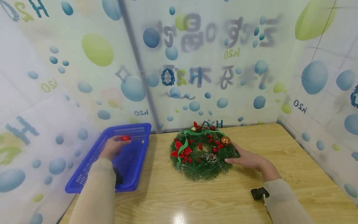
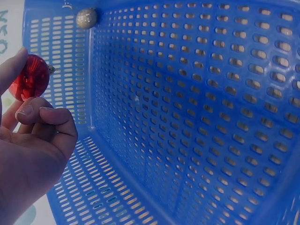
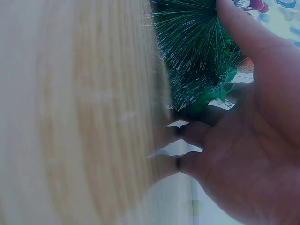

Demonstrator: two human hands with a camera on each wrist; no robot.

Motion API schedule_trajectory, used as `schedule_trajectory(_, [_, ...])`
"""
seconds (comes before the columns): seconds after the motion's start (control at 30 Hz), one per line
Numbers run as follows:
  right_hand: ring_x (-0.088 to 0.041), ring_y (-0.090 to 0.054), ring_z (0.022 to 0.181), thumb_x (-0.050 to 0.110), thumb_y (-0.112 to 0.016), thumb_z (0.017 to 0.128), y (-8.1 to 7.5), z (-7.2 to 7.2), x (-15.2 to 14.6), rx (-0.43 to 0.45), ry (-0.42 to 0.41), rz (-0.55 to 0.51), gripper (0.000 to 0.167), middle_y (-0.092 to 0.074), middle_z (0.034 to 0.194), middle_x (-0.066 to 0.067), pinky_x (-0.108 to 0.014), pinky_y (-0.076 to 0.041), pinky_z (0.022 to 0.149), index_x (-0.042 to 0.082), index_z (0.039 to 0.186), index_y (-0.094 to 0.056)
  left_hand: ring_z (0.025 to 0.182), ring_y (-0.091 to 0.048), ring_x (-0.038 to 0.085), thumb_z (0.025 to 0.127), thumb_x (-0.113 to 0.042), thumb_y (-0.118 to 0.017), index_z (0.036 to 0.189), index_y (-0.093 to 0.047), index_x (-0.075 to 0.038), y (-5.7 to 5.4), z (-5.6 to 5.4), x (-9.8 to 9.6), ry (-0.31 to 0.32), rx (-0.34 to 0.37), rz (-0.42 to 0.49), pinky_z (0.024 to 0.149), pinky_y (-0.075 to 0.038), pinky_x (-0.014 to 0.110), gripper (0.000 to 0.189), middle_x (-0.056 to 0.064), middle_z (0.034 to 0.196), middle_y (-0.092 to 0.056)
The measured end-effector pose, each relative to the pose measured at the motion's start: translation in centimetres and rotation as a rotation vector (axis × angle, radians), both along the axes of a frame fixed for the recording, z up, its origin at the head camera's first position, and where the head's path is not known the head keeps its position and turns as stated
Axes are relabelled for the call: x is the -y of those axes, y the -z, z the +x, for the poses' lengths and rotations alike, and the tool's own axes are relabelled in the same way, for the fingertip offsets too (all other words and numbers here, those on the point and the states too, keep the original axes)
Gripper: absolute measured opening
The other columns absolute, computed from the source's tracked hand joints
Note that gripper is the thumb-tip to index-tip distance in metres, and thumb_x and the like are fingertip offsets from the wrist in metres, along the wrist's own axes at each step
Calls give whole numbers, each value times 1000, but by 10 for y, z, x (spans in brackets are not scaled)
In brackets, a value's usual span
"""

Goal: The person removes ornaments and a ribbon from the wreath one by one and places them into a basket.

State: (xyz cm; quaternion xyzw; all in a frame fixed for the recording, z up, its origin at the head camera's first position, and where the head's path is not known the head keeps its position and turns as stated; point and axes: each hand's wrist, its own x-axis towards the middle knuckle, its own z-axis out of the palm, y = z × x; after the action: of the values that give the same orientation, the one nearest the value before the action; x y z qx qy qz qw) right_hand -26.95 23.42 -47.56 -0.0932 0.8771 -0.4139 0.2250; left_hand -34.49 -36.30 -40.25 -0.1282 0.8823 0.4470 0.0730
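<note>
Over the blue plastic basket [image 1: 145, 130], my left hand [image 1: 112, 147] pinches a shiny red ball ornament [image 2: 32, 77] between thumb and fingers, its small metal cap pointing away from the hand. A pale glittery ball [image 2: 86, 18] lies in a corner of the basket in the left wrist view. The green wreath [image 1: 197, 172] lies flat on the table, dressed with red flowers, berries, a pine cone, a green ribbon and a gold ball [image 1: 225, 141]. My right hand [image 1: 249, 158] grips the wreath's right edge, thumb on top; in the right wrist view its other fingers reach under the needles.
The wooden table [image 1: 167, 199] carries the basket at the left and the wreath in the middle. A patterned curtain [image 1: 195, 62] stands behind and along both sides. A small black device [image 1: 259, 193] sits at the right wrist.
</note>
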Motion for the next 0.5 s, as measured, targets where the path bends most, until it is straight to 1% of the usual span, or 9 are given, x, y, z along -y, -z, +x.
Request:
schedule_trajectory(0.1, [-60, -4, 159, 62, -67, 100, -1, 0, 0, 3, 0, -2, 118, 10, 176, -29, -78, -24, 121, 15, 171, 15, 136, -51, 45, 99, -43, -76, 163, -36, -1, 0, 0, 1, -7, -9, -9, 112, -49, 64, 86, 27, 158, -46])
schedule_trajectory(0.17, [-60, -4, 159, 62, -67, 100, -1, 0, 1, 4, 0, -5, 118, 10, 176, -29, -78, -24, 121, 15, 171, 15, 128, -55, 40, 99, -42, -75, 162, -37, 1, -1, 1, 2, -7, -18, -21, 104, -53, 58, 85, 26, 152, -50])
schedule_trajectory(0.2, [-60, -3, 159, 62, -67, 100, -1, 0, 1, 5, 0, -6, 118, 10, 176, -29, -78, -23, 121, 15, 171, 15, 120, -57, 39, 99, -42, -76, 161, -39, 1, -1, 2, 1, -11, -26, -23, 99, -55, 55, 84, 26, 143, -55])
schedule_trajectory(0.23, [-60, -3, 159, 61, -67, 100, -1, 0, 1, 6, -1, -7, 118, 10, 176, -28, -78, -23, 121, 15, 171, 15, 118, -57, 37, 99, -41, -75, 161, -39, 1, -2, 3, 1, -9, -30, -24, 97, -55, 52, 83, 25, 141, -56])
schedule_trajectory(0.3, [-60, -3, 159, 61, -67, 100, -1, 0, 0, 6, -1, -12, 118, 11, 176, -28, -78, -23, 121, 15, 171, 16, 121, -57, 40, 100, -42, -75, 161, -38, 1, -4, 5, 1, -4, -33, -9, 98, -55, 54, 84, 26, 143, -55])
schedule_trajectory(0.4, [-61, -3, 159, 60, -67, 100, -1, 0, 0, 6, -2, -16, 118, 11, 176, -29, -78, -24, 121, 15, 171, 16, 130, -53, 45, 100, -41, -74, 162, -36, 2, -5, 7, 1, 4, -37, 20, 105, -52, 58, 84, 30, 151, -51])
schedule_trajectory(0.43, [-61, -3, 159, 60, -67, 100, -1, 0, 0, 6, -2, -17, 118, 11, 176, -29, -78, -24, 121, 15, 171, 16, 134, -50, 44, 101, -41, -73, 163, -34, 2, -5, 7, 1, 10, -33, 25, 106, -52, 58, 85, 29, 158, -44])
schedule_trajectory(0.47, [-61, -3, 159, 60, -67, 100, -1, 0, 0, 6, -1, -16, 118, 10, 176, -29, -78, -24, 121, 15, 171, 15, 131, -52, 42, 101, -41, -73, 163, -34, 2, -5, 7, 1, 10, -33, 27, 105, -53, 56, 85, 29, 157, -45])
schedule_trajectory(0.5, [-61, -3, 159, 60, -67, 100, -1, 0, 0, 6, -3, -15, 117, 10, 176, -30, -78, -25, 121, 15, 170, 16, 123, -55, 39, 101, -41, -73, 162, -34, 3, -4, 7, 2, 10, -38, 23, 99, -54, 51, 85, 28, 153, -48])
